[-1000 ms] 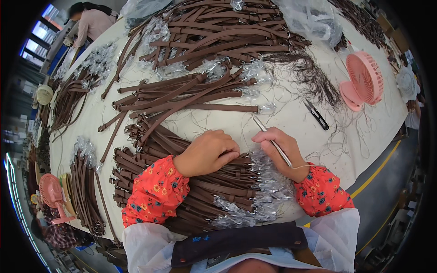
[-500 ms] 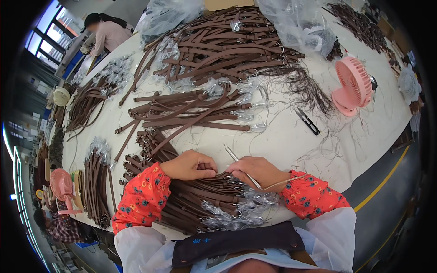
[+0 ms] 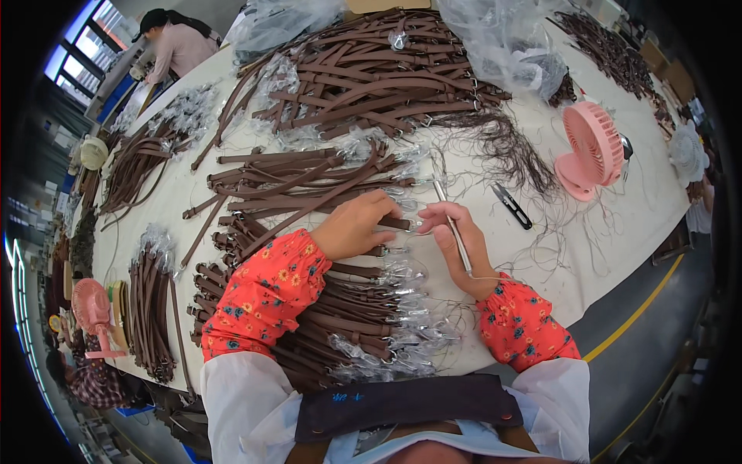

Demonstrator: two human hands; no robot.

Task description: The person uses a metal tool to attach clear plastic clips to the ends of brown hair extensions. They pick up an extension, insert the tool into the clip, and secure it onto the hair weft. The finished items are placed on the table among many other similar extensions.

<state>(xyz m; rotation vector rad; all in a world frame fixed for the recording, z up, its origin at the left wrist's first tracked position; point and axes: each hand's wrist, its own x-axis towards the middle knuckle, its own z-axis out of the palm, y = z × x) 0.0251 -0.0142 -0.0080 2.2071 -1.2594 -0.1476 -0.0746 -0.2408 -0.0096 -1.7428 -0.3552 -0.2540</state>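
My left hand [image 3: 357, 224] is closed on a brown strap [image 3: 396, 223] in the middle of the table, fingers above and thumb below it. The strap's end has a metal clasp wrapped in clear plastic. Just to the right, my right hand [image 3: 462, 246] holds a silver pen-shaped tool [image 3: 461, 246] between thumb and palm, its thin tip pointing away from me. A thin cord runs from the tool's rear by the wrist. My right fingertips are near the clasp end; whether they touch it I cannot tell. Below my left hand lies a pile of brown straps [image 3: 348, 321] with plastic-wrapped clasps.
Black-handled thread snips [image 3: 513, 207] and a pink fan [image 3: 591, 151] stand to the right, near a tangle of dark threads [image 3: 510, 147]. A large strap heap [image 3: 379, 69] lies at the back, another strap bundle [image 3: 151, 309] at left. A person [image 3: 179, 48] works at the far left.
Both hands have moved away from me, from the near strap pile to the table's middle. The pen-shaped tool has turned more upright. My left hand now has a strap end.
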